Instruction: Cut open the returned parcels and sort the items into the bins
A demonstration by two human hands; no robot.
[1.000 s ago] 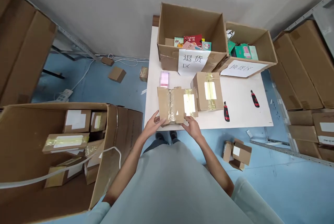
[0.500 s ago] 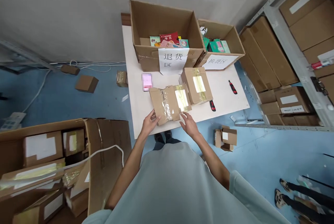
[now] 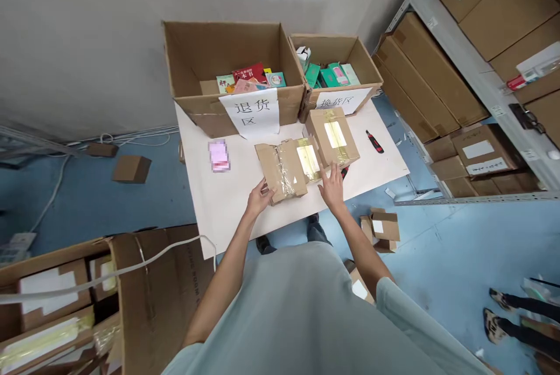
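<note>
My left hand (image 3: pixel 259 197) grips the lower left corner of a flat, taped cardboard package (image 3: pixel 282 174) on the white table (image 3: pixel 236 211). Beside it, partly covered, shows a piece with a white label and yellow tape (image 3: pixel 308 160). My right hand (image 3: pixel 332 188) has its fingers spread, with fingertips at the lower edge of a taped cardboard box (image 3: pixel 345 136). That box has a white label and stands right of the package. A red and black cutter (image 3: pixel 345 172) lies partly hidden behind my right hand.
Two open cartons, one with books (image 3: pixel 236 112) and one with green boxes (image 3: pixel 367 92), stand at the back. Another cutter (image 3: pixel 374 142) lies right, a pixelated pink item (image 3: pixel 219 156) left. A large carton of parcels (image 3: pixel 161 293) is lower left; shelves (image 3: pixel 472 200) stand right.
My right hand has moved from the flat package's lower edge to the taped box. The flat package has shifted slightly, with my left hand still at its corner. The view has turned.
</note>
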